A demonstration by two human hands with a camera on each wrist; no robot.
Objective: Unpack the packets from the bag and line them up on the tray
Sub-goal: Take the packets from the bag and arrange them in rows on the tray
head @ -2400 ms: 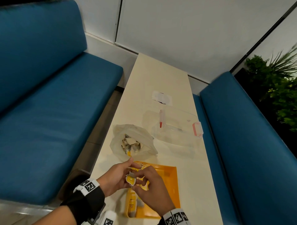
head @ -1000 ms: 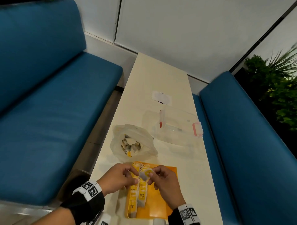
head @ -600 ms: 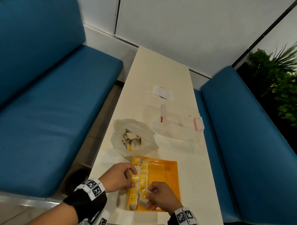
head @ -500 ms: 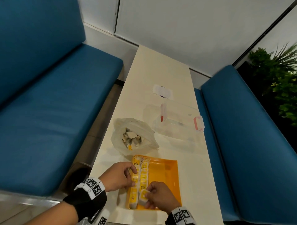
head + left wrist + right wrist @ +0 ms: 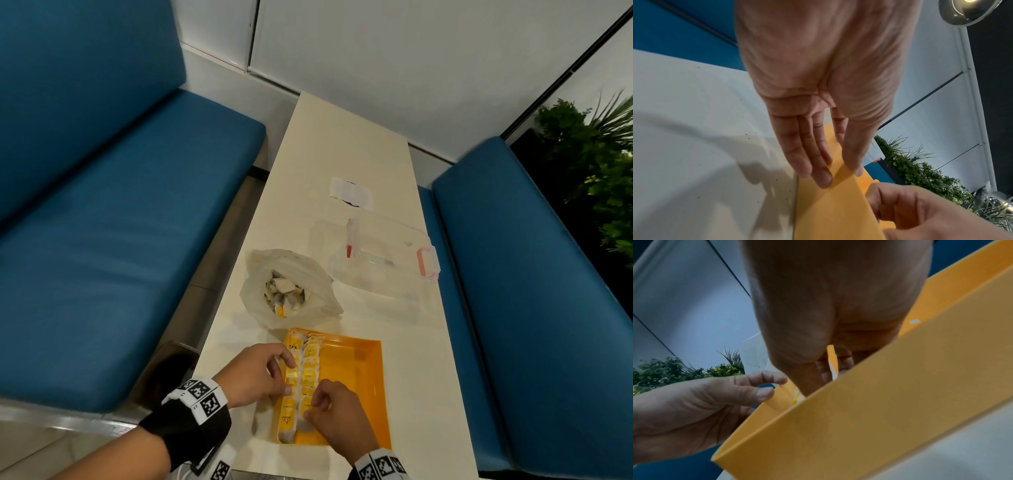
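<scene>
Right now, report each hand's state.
Left hand: open, fingers resting against the tray wall.
Right hand: grip closed, pinching a packet in the tray.

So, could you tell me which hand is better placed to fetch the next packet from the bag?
Left, probably: the left hand lies nearer the bag, while the right hand is at the tray's near end.
</scene>
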